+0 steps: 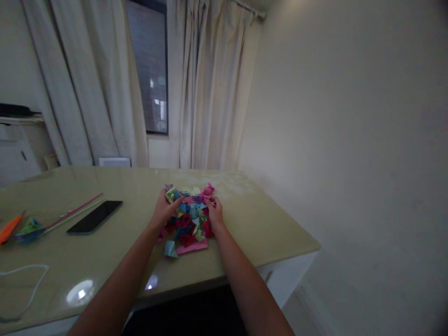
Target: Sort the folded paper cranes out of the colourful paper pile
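A heap of small folded paper pieces (191,219) in pink, red, blue, green and yellow lies on the table in front of me. My left hand (168,207) is at the heap's left side, its thumb and fingers closed around a light green folded paper (171,194). On the opposite side, my right hand (214,211) has its fingers closed at a bright pink folded paper (207,192). Some fingertips are hidden among the papers. Nearest me, a pale blue folded paper (171,249) sits beside a flat pink paper (192,247).
Left of the heap lies a dark phone (95,217). Past it are thin pink and green sticks (75,212), a green-blue bundle (31,227) and an orange tool (10,228). A white cable (37,266) curls at the near left. A wall (332,140) borders the table's right.
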`<state>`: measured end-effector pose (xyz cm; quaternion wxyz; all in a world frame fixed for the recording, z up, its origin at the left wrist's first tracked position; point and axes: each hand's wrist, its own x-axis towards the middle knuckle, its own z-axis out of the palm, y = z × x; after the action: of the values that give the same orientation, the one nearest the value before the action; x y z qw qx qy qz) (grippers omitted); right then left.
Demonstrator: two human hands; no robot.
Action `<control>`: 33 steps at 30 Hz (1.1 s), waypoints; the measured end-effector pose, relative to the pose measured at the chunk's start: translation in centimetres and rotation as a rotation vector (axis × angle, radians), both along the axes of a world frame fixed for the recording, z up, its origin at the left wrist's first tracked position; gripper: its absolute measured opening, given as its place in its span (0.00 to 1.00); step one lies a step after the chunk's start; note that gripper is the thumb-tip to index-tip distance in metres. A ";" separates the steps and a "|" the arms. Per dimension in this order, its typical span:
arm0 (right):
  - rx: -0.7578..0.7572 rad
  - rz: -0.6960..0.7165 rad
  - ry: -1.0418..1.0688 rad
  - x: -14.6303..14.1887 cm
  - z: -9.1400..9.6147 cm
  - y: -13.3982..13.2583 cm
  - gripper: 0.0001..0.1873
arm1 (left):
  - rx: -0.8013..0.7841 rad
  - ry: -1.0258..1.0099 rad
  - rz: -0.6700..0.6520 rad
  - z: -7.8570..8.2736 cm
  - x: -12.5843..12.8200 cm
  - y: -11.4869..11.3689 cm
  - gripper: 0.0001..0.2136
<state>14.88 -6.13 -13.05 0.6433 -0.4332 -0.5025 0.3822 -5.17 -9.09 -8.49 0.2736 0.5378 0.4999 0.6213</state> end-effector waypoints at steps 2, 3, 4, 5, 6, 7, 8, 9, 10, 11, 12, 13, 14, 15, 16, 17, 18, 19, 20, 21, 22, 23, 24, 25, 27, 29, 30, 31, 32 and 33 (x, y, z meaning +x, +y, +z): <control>0.023 0.034 -0.064 0.0 0.2 -0.5 0.16 | 0.005 0.043 0.043 -0.3 -0.2 0.2 0.39; 0.032 0.047 -0.095 0.0 0.3 -0.8 0.15 | 0.011 0.087 0.078 -0.5 -0.4 0.3 0.38; 0.042 0.059 -0.123 -0.1 0.4 -1.0 0.14 | 0.018 0.145 0.117 -0.7 -0.6 0.4 0.37; 0.051 0.070 -0.147 -0.1 0.5 -1.2 0.14 | 0.025 0.210 0.153 -0.8 -0.8 0.5 0.35; 0.060 0.083 -0.166 -0.1 0.6 -1.3 0.13 | 0.029 0.271 0.178 -1.0 -1.1 0.6 0.34; 0.069 0.094 -0.180 -0.2 0.7 -1.5 0.12 | 0.028 0.318 0.187 -1.1 -1.3 0.6 0.33; 0.078 0.104 -0.190 -0.2 0.8 -1.6 0.12 | 0.023 0.346 0.179 -1.2 -1.5 0.6 0.32; 0.083 0.110 -0.197 -0.3 0.9 -1.6 0.13 | 0.013 0.366 0.161 -1.3 -1.8 0.6 0.32; 0.083 0.112 -0.202 -0.3 1.0 -1.7 0.14 | 0.001 0.382 0.141 -1.3 -2.0 0.5 0.31; 0.078 0.108 -0.205 -0.3 1.0 -1.7 0.14 | -0.013 0.398 0.125 -1.4 -2.2 0.5 0.31; 0.068 0.098 -0.209 -0.3 1.0 -1.7 0.14 | -0.031 0.415 0.117 -1.4 -2.4 0.4 0.31; 0.051 0.082 -0.213 -0.3 1.0 -1.7 0.15 | -0.050 0.431 0.116 -1.4 -2.5 0.3 0.31; 0.030 0.061 -0.219 -0.2 0.9 -1.6 0.16 | -0.070 0.442 0.120 -1.4 -2.6 0.3 0.31; 0.006 0.038 -0.225 -0.2 0.8 -1.6 0.17 | -0.088 0.450 0.122 -1.4 -2.7 0.2 0.31; -0.020 0.017 -0.231 -0.1 0.7 -1.6 0.18 | -0.101 0.454 0.116 -1.4 -2.6 0.1 0.32; -0.045 0.001 -0.237 0.0 0.6 -1.5 0.18 | -0.107 0.456 0.099 -1.4 -2.5 0.0 0.33; -0.066 -0.005 -0.241 0.0 0.5 -1.6 0.19 | -0.106 0.456 0.070 -1.3 -2.3 -0.1 0.34; -0.082 -0.001 -0.244 0.0 0.4 -1.6 0.19 | -0.098 0.453 0.032 -1.3 -2.0 -0.2 0.34; -0.092 0.013 -0.242 0.0 0.3 -1.6 0.21 | -0.085 0.447 -0.009 -1.2 -1.6 -0.3 0.34; -0.097 0.032 -0.236 -0.1 0.3 -1.7 0.23 | -0.070 0.440 -0.049 -1.1 -1.2 -0.3 0.34; -0.097 0.054 -0.225 -0.3 0.3 -1.7 0.25 | -0.055 0.431 -0.086 -1.1 -0.8 -0.4 0.34; -0.093 0.078 -0.208 -0.5 0.3 -1.7 0.27 | -0.042 0.423 -0.117 -1.1 -0.3 -0.5 0.34; -0.085 0.102 -0.187 -0.7 0.3 -1.6 0.27 | -0.032 0.415 -0.142 -1.1 0.1 -0.5 0.34; -0.075 0.127 -0.162 -1.0 0.2 -1.5 0.28 | -0.024 0.407 -0.161 -1.2 0.5 -0.4 0.35; -0.055 0.179 -0.101 -1.7 0.2 -1.1 0.27 | -0.017 0.392 -0.189 -1.4 1.3 -0.3 0.36; -0.040 0.227 -0.032 -2.5 0.1 -0.5 0.26 | -0.009 0.374 -0.211 -1.6 2.1 0.1 0.35; -0.034 0.245 0.004 -2.9 0.1 -0.1 0.26 | -0.001 0.366 -0.220 -1.7 2.4 0.3 0.35; -0.029 0.259 0.040 -3.2 0.1 0.3 0.27 | 0.010 0.358 -0.227 -1.7 2.8 0.5 0.34; -0.023 0.267 0.074 -3.5 0.2 0.7 0.27 | 0.025 0.351 -0.229 -1.6 3.2 0.8 0.33; -0.017 0.270 0.108 -3.8 0.4 1.2 0.27 | 0.043 0.345 -0.227 -1.3 3.5 1.1 0.32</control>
<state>11.04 -4.89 -12.64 0.6084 -0.3460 -0.5176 0.4922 -1.63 -8.00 -9.83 0.2404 0.6950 0.4621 0.4956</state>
